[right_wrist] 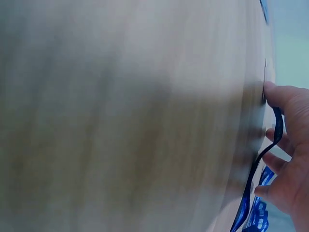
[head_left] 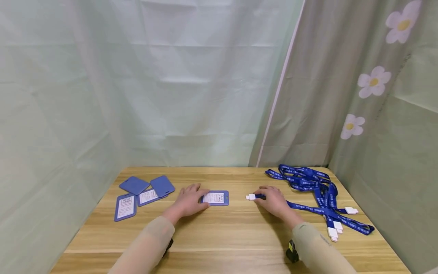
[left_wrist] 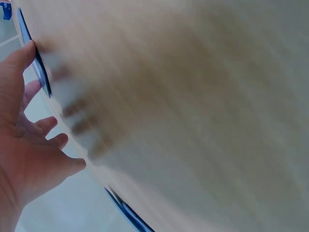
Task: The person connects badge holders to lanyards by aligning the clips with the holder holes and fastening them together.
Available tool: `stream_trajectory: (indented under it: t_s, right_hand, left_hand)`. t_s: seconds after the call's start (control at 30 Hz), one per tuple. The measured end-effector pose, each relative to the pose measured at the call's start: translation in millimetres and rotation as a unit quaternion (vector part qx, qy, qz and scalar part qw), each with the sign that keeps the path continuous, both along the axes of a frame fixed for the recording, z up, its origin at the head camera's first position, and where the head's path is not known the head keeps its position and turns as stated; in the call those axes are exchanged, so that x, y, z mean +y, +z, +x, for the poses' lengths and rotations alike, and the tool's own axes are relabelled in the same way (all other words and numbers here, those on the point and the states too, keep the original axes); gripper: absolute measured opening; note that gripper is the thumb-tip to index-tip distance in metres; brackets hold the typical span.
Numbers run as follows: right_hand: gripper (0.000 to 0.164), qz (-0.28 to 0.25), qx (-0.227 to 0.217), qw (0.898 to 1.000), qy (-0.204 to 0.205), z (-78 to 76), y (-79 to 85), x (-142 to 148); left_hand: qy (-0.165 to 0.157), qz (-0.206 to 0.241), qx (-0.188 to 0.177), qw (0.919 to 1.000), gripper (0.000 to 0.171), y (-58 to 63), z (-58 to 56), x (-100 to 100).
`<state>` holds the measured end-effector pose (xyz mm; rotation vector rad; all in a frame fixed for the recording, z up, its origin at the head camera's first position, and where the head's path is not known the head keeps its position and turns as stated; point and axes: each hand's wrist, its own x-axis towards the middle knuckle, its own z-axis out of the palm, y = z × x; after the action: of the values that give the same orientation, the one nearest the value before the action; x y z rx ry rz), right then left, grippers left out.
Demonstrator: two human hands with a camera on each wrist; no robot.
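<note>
A blue ID badge holder [head_left: 224,203] with a white printed insert lies flat near the table's middle. My left hand [head_left: 187,201] holds its left end between thumb and index finger, the other fingers spread. In the left wrist view, the thumb meets the edge of the badge holder [left_wrist: 39,67]. To the right, my right hand [head_left: 272,200] pinches a blue lanyard [head_left: 304,207] just behind its white plastic clip [head_left: 251,197], which points left towards the badge holder. The strap trails from under this hand; the right wrist view shows the strap [right_wrist: 257,164] passing below the fingers.
Several more blue badge holders [head_left: 125,207] lie overlapping on the left of the wooden table [head_left: 219,236]. A pile of blue lanyards [head_left: 304,184] with white clips lies at the right. A pale curtain [head_left: 191,83] hangs behind the table's far edge.
</note>
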<state>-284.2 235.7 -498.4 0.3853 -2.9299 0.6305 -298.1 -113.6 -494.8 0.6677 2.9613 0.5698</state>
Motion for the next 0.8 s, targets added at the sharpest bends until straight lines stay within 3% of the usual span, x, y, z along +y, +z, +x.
stream_trajectory:
  t_s: [0.27,0.53,0.8]
  right_hand:
    - [0.041,-0.005,-0.012,1.000,-0.004,-11.8,-1.8,10]
    - [0.036,-0.017,-0.040,0.999,-0.016,-12.8,-1.9,8]
    - [0.038,-0.021,-0.046,0.998,-0.025,-14.0,-3.2,8]
  left_hand:
    - [0.005,0.002,-0.003,1.0000,0.071,-0.7,-4.6,21]
    - [0.023,0.001,-0.035,0.9991,0.076,-1.9,-8.5,15]
    - [0.026,0.002,-0.034,0.9991,0.080,-5.0,-9.1,11]
